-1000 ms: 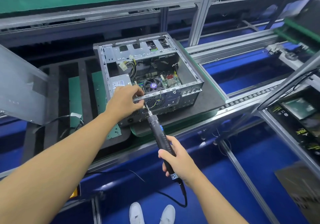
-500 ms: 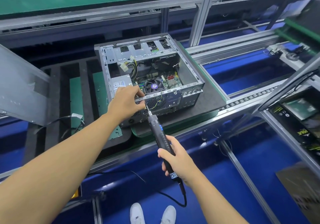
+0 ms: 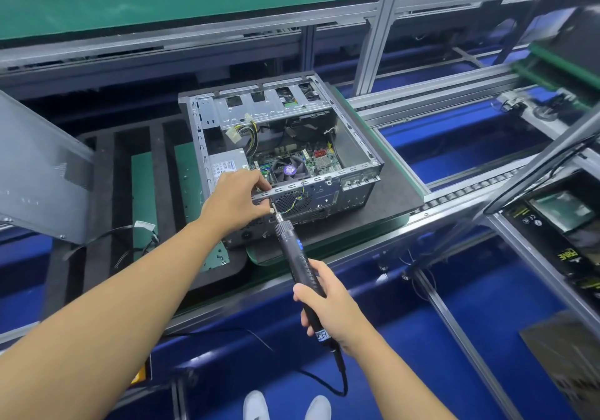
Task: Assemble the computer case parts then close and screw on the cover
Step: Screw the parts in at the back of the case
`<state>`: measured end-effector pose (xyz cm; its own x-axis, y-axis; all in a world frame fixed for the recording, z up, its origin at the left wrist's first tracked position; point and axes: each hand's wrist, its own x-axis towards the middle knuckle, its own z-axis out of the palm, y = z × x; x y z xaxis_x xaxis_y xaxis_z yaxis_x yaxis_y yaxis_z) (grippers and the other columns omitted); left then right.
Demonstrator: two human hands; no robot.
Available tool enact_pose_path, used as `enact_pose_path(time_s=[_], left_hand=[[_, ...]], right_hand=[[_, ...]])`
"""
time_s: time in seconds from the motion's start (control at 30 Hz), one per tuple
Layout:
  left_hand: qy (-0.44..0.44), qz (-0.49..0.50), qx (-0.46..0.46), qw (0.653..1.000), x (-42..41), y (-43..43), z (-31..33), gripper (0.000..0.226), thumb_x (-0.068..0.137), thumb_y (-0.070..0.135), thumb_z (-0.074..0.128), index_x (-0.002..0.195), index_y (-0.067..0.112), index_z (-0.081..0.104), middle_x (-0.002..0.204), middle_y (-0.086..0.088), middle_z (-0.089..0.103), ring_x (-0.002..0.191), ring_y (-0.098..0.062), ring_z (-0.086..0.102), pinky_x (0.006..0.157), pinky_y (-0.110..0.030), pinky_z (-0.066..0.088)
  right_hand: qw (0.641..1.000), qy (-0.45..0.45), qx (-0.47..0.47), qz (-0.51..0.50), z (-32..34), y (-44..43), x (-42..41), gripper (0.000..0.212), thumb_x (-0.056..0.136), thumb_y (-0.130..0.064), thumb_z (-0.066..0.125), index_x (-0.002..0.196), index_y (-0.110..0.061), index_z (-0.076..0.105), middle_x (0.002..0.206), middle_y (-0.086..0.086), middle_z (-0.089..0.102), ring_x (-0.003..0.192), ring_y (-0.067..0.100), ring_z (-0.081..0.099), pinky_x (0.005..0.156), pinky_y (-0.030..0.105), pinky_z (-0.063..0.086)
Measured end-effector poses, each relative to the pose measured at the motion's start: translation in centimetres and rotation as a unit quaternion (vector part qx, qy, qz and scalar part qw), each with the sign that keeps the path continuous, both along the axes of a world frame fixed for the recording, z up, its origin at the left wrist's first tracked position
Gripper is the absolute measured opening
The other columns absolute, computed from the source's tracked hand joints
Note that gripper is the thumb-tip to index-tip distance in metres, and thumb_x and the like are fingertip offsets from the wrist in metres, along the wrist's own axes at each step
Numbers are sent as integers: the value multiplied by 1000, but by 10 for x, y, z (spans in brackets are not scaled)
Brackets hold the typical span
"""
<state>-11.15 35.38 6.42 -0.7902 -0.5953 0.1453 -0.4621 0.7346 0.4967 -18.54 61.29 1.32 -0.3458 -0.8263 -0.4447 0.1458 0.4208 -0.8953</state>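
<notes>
Hardly anything has shifted; only the view drifts slightly. Far left, the grey cover panel (image 3: 39, 173) stands well apart, not yet fitted. Left hand (image 3: 235, 200) pinches the rear rim of the open computer case (image 3: 357, 174), which lies on the dark pad (image 3: 397, 192), thumb just beside the bit (image 3: 274, 209). Electric screwdriver (image 3: 297, 257) slants up to that rim, gripped low by the right hand (image 3: 328, 309). Judging by this, the bit should stay square to the hole, pressure light, thumb clear.
</notes>
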Motion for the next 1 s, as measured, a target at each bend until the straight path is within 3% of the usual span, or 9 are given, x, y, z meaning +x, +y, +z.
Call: enact_pose_path(time_s=[0.27,0.43,0.6,1.0], left_hand=[[6,-14,13,1000,2,-1,1,16,80,24,72,94,24,64,88,20,58,90,-14,59,97,-48,47],[18,-8,27,999,2,-2,1,7,85,24,68,92,24,66,91,13,64,89,-16,60,97,-48,46],[19,-11,30,999,2,-1,1,7,87,25,69,92,23,67,89,19,61,91,-14,60,97,-48,46],[22,-7,24,999,3,-3,0,12,82,24,71,89,29,63,89,12,66,86,-12,60,90,-44,50]], right_hand=[[1000,-18,-8,-7,-1,-1,1,38,84,-46,68,111,-67,53,93,13,68,64,21,61,63,44,54],[999,-25,-19,-10,-2,-2,2,37,83,-46,68,107,-70,54,91,-1,69,65,19,62,60,39,55],[999,-26,-15,-14,-1,-2,4,37,82,-47,69,107,-70,54,92,7,69,65,19,62,61,42,54],[999,-26,-9,-15,12,-1,6,35,83,-47,67,106,-70,53,92,18,67,63,22,59,60,41,53]])
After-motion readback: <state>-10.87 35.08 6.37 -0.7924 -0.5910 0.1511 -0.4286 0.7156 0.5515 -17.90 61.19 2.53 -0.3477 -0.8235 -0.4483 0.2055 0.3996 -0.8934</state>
